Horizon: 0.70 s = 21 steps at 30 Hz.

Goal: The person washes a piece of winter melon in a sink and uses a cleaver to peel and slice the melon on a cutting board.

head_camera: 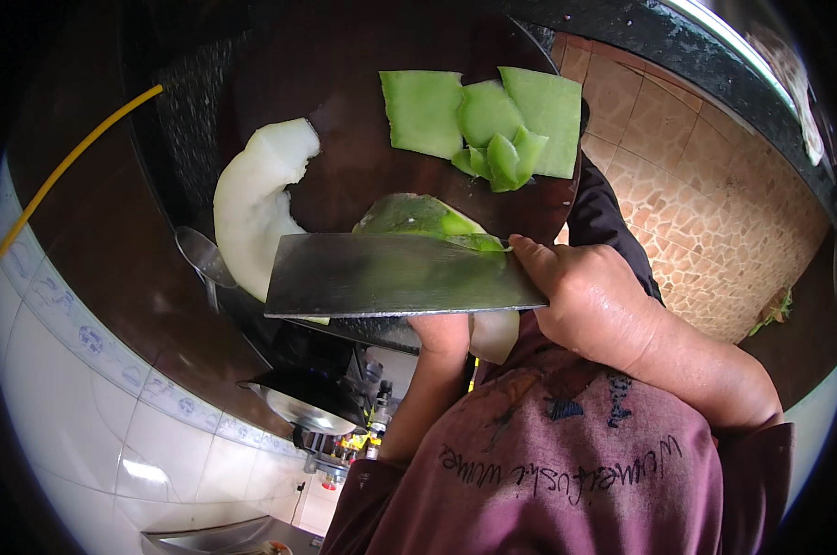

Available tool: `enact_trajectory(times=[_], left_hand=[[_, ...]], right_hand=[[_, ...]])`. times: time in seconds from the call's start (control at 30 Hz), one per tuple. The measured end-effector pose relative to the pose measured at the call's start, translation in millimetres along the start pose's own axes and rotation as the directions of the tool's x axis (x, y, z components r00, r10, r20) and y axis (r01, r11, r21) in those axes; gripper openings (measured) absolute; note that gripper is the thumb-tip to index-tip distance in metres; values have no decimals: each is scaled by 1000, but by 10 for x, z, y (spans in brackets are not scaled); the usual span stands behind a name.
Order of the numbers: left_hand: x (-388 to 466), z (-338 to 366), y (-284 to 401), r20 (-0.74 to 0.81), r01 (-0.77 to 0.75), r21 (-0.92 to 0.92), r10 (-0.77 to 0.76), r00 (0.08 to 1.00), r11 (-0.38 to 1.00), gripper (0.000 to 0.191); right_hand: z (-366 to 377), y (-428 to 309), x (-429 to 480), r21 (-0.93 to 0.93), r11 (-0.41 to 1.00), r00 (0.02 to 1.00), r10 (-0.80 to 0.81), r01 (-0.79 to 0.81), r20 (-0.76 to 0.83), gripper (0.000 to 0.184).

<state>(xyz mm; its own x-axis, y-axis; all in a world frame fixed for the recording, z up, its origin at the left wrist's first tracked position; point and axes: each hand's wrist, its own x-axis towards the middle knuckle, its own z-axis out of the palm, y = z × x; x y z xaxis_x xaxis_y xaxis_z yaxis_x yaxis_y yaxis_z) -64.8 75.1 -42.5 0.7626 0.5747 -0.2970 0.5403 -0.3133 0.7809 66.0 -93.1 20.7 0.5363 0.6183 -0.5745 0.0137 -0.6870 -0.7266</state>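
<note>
My right hand (pixel 588 295) grips a broad steel cleaver (pixel 391 277), its blade lying sideways across a piece of winter melon (pixel 404 215) with dark green rind. A loose strip of rind (pixel 484 241) shows along the blade's upper edge. My left hand (pixel 443 331) is below the blade, which hides its fingers, so I cannot tell its grip. A pale piece of melon flesh (pixel 496 338) shows beside it. Left of the cleaver, a curved, peeled white wedge of melon (pixel 248 201) rests on the dark round board or tabletop (pixel 342 41).
Several green rind pieces (pixel 425 114) lie at the upper right of the dark surface. A metal ladle or strainer (pixel 203 257) lies left, near a yellow hose (pixel 78 170). A wok (pixel 307 406) and bottles (pixel 380 409) stand lower left. Tiled floor (pixel 703 194) shows at right.
</note>
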Motion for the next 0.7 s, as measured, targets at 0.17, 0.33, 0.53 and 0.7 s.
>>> enact_trajectory(times=[0.17, 0.33, 0.53, 0.7], left_hand=[[30, -35, -55, 94, -212, 462, 190, 977, 861, 19], [191, 167, 153, -177, 47, -212, -85, 981, 976, 51], [324, 201, 507, -120, 116, -256, -151, 981, 960, 60], [296, 221, 522, -130, 166, -233, -200, 971, 958, 64]], right_hand=[[4, -38, 46, 3, 1000, 1000, 22, -22, 20, 53], [75, -107, 237, -43, 999, 1000, 0, 0, 9, 37], [-65, -204, 432, -33, 992, 979, 128, -124, 161, 16], [-14, -217, 555, -109, 989, 979, 114, -97, 167, 13]])
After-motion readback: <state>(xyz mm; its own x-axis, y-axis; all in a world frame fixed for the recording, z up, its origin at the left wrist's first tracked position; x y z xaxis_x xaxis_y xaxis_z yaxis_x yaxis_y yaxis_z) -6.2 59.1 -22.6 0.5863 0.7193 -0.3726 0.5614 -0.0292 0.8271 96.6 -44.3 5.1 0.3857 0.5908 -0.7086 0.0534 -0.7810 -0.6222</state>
